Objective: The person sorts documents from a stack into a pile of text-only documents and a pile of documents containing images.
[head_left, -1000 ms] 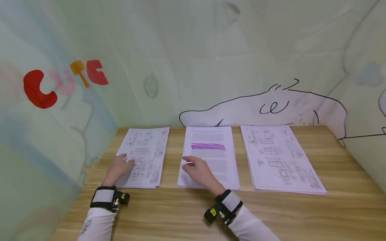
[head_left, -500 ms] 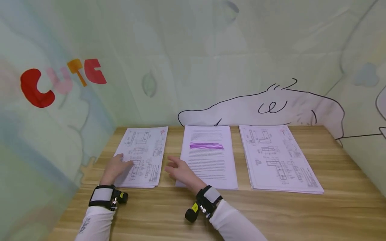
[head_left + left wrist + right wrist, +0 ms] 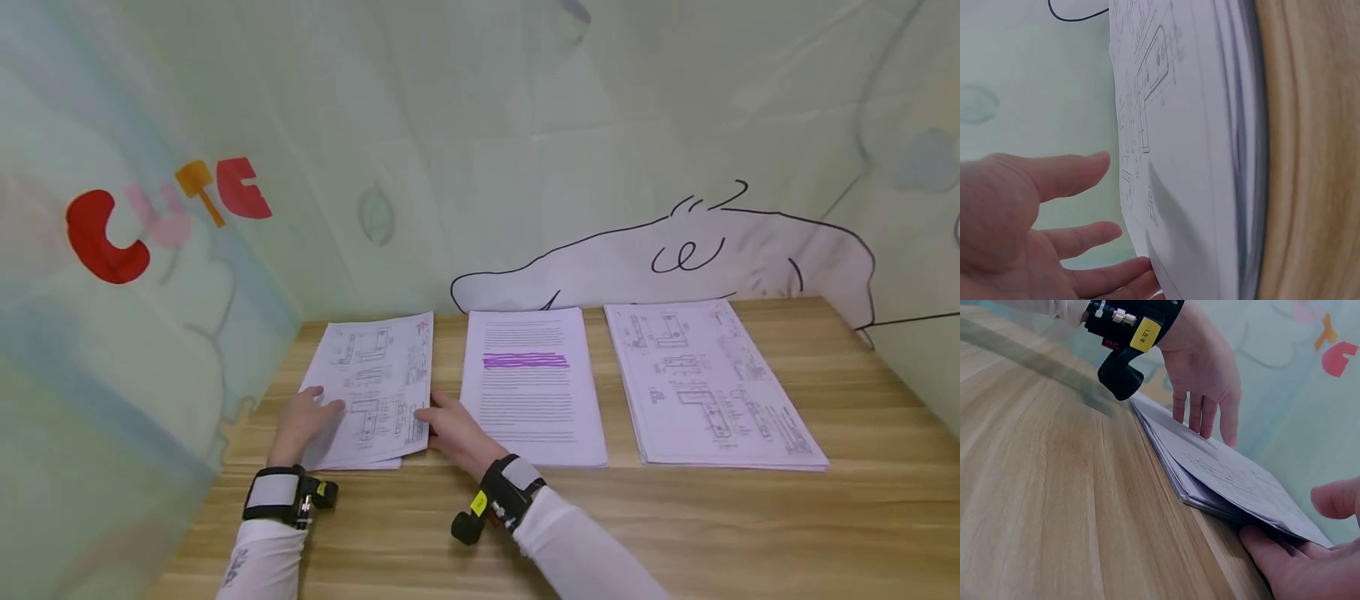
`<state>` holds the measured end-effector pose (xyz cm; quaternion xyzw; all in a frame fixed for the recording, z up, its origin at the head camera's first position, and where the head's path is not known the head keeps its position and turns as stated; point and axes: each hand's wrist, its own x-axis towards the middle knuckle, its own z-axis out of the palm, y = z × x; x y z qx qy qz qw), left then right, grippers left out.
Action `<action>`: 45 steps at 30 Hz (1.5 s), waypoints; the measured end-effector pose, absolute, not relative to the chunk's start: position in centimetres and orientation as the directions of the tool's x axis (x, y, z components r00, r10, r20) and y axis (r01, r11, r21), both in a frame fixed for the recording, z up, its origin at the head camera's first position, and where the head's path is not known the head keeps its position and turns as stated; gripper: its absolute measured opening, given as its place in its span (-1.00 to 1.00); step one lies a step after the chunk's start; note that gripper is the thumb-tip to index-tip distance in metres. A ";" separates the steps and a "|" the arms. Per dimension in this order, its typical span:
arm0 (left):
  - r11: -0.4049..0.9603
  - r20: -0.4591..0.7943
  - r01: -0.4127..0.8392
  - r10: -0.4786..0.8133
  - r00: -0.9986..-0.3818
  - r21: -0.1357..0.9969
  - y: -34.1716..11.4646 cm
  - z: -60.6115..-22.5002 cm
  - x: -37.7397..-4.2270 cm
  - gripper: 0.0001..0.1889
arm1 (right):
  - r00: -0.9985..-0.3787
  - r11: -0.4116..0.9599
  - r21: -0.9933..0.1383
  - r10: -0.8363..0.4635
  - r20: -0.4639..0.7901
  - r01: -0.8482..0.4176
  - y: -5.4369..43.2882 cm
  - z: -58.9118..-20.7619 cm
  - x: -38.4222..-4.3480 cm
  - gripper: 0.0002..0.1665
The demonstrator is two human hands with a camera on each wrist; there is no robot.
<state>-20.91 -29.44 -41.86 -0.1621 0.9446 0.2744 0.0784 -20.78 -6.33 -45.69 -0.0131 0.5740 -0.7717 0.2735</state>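
On the left lies a stack of paper sheets with technical drawings (image 3: 375, 367); its top layer is raised along the right edge. My left hand (image 3: 302, 421) rests at that stack's left side, fingers extended, fingertips at the paper's edge in the left wrist view. My right hand (image 3: 459, 433) is at the opposite edge. Its fingers (image 3: 1266, 550) reach beneath the lifted drawing sheet (image 3: 1241, 478), while the thumb stands above, a small gap showing in the right wrist view. The lower sheets (image 3: 1200, 497) stay on the table.
A stack of printed text pages (image 3: 528, 408) with purple scribbled lines lies in the middle, close to my right hand. Another stack of drawings (image 3: 705, 392) is on the right. The wooden table (image 3: 862, 533) meets a printed cloth wall (image 3: 480, 167) behind and at the left.
My right hand has moved left from over the middle pages to the left stack and slid its fingers under the right edge, which has risen. The left hand stays at its side.
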 end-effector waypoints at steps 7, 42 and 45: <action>0.781 -0.216 -0.333 -0.256 -0.942 0.529 -28.6 -41.8 -20.8 -0.31 | -0.885 -0.106 -0.924 -0.347 -0.311 0.366 -6.2 -45.5 -20.8 -0.39; 0.087 -0.250 -0.261 -0.124 -0.960 0.961 -22.8 -43.9 -21.1 -0.56 | -0.927 -0.098 -0.954 -0.283 -0.247 0.284 3.1 -43.5 -21.8 -0.42; 0.086 -0.205 -0.214 -0.099 -0.974 0.973 -20.9 -43.5 -20.8 -0.58 | -0.936 -0.048 -0.962 -0.246 -0.251 0.270 4.9 -43.2 -22.0 -0.46</action>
